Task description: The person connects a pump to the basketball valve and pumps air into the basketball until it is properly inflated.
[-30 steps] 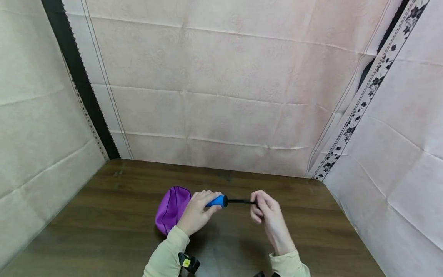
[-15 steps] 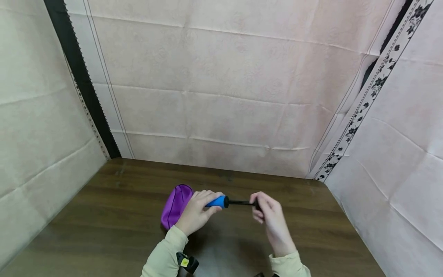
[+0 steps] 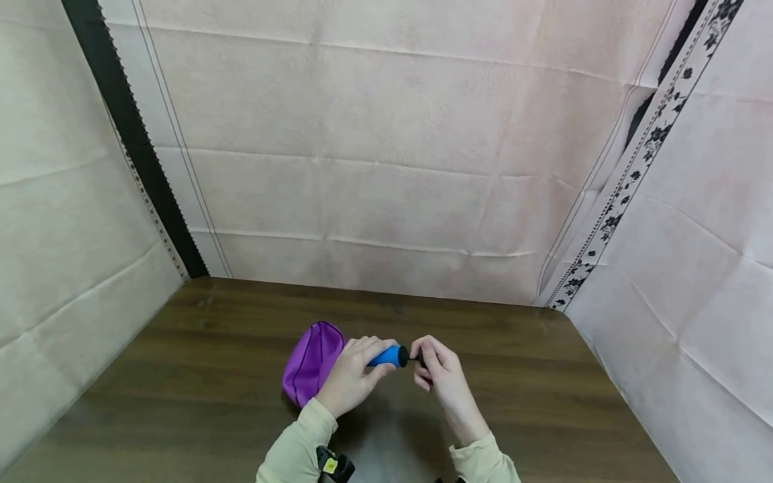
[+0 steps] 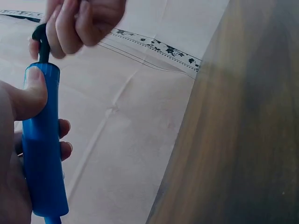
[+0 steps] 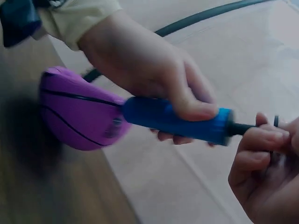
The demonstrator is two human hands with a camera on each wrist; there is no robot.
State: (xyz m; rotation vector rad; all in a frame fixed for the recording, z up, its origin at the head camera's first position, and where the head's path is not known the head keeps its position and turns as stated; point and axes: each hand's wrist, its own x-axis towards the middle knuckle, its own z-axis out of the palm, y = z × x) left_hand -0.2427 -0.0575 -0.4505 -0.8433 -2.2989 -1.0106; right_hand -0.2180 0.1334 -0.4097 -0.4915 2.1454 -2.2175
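Observation:
My left hand (image 3: 355,376) grips the blue barrel of a small hand pump (image 5: 175,119), thumb along the barrel near its black cap. At the pump's other end is a partly slack purple ball (image 5: 79,112) with black seam lines, joined to the pump's tip in the right wrist view. My right hand (image 3: 439,372) holds the black pump handle (image 4: 42,39) with curled fingers. Only a short length of black rod shows between the cap and my right fingers. In the head view the ball (image 3: 314,363) sits left of my left hand, partly hidden behind it.
A brown wood-grain table (image 3: 543,402) lies under both hands. Pale cloth (image 3: 386,154) hangs behind it and along both sides, with a floral border (image 3: 622,194) at the right. A black wrist camera (image 3: 335,465) sits on my left sleeve.
My right hand has moved left toward the pump barrel, pushing the rod in, so much less of it shows. The left hand, pump and ball have shifted slightly right.

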